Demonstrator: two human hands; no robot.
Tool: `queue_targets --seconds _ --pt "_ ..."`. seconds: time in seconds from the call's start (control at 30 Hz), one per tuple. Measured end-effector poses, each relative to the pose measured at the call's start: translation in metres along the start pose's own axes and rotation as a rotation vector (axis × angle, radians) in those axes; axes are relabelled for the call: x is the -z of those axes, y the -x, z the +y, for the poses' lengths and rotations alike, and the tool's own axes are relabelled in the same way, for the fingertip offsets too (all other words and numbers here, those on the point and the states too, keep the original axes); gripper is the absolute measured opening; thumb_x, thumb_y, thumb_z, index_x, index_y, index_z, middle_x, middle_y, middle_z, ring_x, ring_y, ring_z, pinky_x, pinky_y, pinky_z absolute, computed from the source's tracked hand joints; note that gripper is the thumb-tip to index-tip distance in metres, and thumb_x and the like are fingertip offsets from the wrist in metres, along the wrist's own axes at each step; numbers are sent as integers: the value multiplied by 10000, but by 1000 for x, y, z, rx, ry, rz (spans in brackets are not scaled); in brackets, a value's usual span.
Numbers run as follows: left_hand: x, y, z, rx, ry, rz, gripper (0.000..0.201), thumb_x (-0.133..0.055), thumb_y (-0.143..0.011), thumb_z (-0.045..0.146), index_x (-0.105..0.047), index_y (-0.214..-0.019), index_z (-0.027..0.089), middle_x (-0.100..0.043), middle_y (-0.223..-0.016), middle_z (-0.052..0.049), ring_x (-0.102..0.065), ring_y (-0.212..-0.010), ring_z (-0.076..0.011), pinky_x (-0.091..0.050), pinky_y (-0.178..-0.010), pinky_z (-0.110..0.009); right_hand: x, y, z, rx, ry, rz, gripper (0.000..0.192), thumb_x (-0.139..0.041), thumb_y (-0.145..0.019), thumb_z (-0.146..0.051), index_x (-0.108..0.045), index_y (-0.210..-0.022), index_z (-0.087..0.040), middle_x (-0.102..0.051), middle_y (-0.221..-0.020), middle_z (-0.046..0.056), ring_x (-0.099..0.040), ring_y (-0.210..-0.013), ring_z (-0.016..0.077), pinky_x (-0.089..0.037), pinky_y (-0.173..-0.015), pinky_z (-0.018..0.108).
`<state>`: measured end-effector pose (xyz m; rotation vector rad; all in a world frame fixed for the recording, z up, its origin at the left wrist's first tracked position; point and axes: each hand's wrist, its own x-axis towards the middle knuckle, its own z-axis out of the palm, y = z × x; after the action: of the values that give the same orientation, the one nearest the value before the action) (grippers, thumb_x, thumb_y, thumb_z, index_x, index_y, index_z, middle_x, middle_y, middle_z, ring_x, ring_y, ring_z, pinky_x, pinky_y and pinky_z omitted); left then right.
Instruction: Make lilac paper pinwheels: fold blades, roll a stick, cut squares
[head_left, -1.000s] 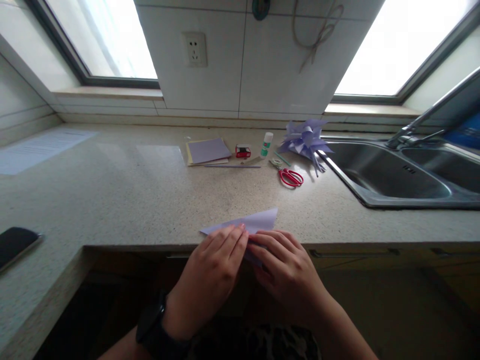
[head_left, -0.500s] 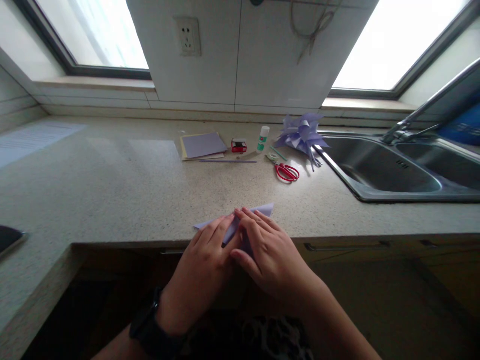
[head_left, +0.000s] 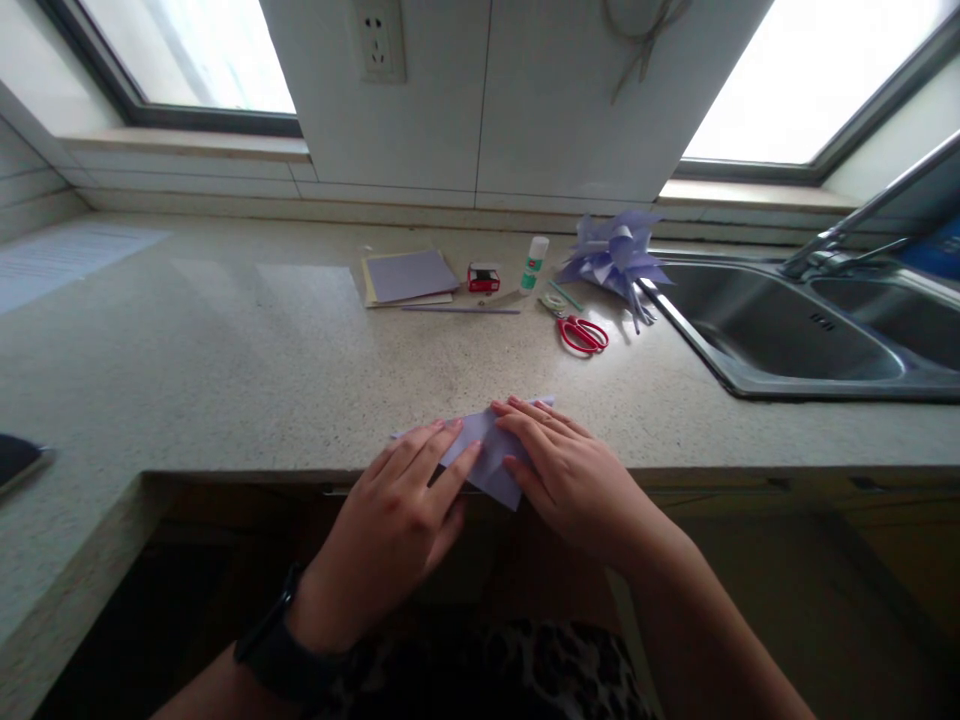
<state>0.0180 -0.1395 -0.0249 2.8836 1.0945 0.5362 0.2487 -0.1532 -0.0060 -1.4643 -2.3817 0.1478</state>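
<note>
Creasing step: left hand (head_left: 394, 510) and right hand (head_left: 570, 470), both open and flat, press folded lilac paper sheet (head_left: 487, 455) at the speckled bench's (head_left: 225, 360) near edge; next, probably sharpening the fold.

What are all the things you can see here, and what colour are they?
folded paper: one, lilac, counter's front edge, under both hands
paper stack: one, lilac on yellow, back of counter
small box: one, red, right of the stack
glue stick: one, white and green, upright
scissors: one, red handles
paper flower: one, lilac, beside sink
sink: one, steel, right
phone: one, black, far left
counter: one, speckled beige
left hand: flat on paper, dark wristband
right hand: flat on paper
</note>
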Motion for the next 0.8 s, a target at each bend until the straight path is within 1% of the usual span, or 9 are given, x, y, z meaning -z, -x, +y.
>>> queue_targets --seconds 0.13,0.27,0.33,0.53,0.7,0.8 --pt "6 -2 -15 -9 -10 37 453 -531 -982 293 -536 -1409 142 -563 -1425 -157 -499 -1320 -309 -461 -1085 -523 -1 -4 1 -21 36 10 358 -494 -1002 -270 -532 -1350 -196 -536 -1493 101 -439 -1423 269 -391 -1165 526" --pt "11 -5 -30 -62 -24 2 429 -528 -989 270 -549 -1394 130 -571 -1427 -149 -512 -1312 -283 -465 -1091 -492 -1 -10 1 -40 61 -2 362 -517 -991 -313 -572 -1321 -176 -537 -1490 116 -450 -1411 298 -394 -1159 538" --pt "11 -5 -34 -65 -26 -14 442 -531 -988 272 -538 -1409 140 -561 -1440 -145 -512 -1313 -276 -465 -1094 -486 -1 -13 1 -44 56 -3 374 -517 -991 -331 -575 -1323 -169 -541 -1486 117 -456 -1407 301 -400 -1156 535" --pt "12 -9 -42 -32 -28 -51 466 -502 -1002 335 -526 -1430 152 -522 -1472 -161 -474 -1351 -294 -444 -1110 -504 -3 -23 5 -35 27 -1 365 -512 -992 -315 -575 -1324 -177 -544 -1483 116 -442 -1419 289 -413 -1150 523" --pt "12 -11 -47 -13 -16 -48 444 -494 -1007 353 -536 -1420 195 -537 -1462 -130 -495 -1324 -297 -441 -1105 -526 -5 -25 10 -37 25 7 387 -520 -987 -333 -553 -1350 -200 -537 -1491 101 -443 -1420 277 -421 -1145 524" --pt "12 -11 -48 -5 -21 -44 449 -492 -1006 361 -523 -1429 212 -519 -1480 -124 -492 -1326 -306 -423 -1113 -545 -6 -24 12 -36 31 8 406 -517 -988 -347 -539 -1368 -206 -523 -1503 87 -446 -1418 265 -406 -1164 510"
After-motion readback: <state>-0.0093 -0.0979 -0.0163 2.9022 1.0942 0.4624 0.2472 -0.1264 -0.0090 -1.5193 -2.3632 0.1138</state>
